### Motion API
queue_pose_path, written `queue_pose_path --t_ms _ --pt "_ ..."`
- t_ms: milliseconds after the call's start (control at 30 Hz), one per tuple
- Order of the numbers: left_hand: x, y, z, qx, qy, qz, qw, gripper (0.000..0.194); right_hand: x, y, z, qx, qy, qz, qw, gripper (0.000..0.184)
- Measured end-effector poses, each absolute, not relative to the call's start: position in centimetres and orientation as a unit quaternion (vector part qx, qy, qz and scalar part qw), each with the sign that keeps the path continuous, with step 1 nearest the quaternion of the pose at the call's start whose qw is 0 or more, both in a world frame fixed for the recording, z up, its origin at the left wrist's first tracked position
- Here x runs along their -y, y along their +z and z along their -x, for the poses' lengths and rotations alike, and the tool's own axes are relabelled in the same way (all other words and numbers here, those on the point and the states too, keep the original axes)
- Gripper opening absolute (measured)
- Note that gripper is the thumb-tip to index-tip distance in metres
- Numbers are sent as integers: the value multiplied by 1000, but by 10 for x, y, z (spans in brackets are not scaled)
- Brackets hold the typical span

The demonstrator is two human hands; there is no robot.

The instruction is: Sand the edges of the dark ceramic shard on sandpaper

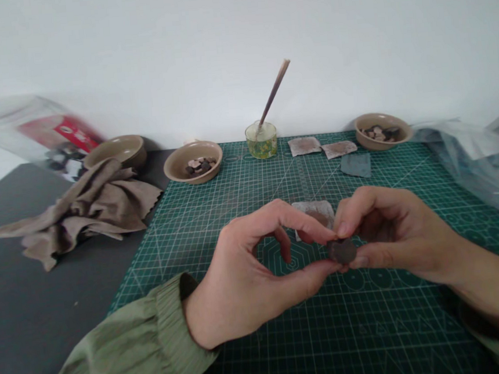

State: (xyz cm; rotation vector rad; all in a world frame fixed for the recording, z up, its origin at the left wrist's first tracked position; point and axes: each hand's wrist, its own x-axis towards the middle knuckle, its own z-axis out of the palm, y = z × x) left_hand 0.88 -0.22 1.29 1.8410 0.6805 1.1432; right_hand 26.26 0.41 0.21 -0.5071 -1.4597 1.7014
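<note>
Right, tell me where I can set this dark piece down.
Bare cutting mat lies between the tan bowl and your left hand, and again right of the grey sheet, above your right hand, which pinches the dark piece with the left. The back edge is crowded: glass jar, paper squares.

Two hands (pixel 241 286), three bowls (pixel 177 169), four abrasive sheets (pixel 304 145), one jar (pixel 262 140).

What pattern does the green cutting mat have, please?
The cutting mat shows a fine pale grid, clearest in the head view.
</note>
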Motion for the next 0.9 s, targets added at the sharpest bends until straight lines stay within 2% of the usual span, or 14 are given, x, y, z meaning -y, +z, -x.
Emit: queue_pose_path --t_ms 533,767,900 --pt "2 13 -9 -282 455 -731 423 25 -5 3 -264 582 670 209 411 38" --pt "-3 8 -9 -270 450 -742 417 24 -5 3 -264 636 587 249 433 32" --pt "-13 4 -10 -287 445 -750 397 48 -13 10 -272 694 483 297 444 27"
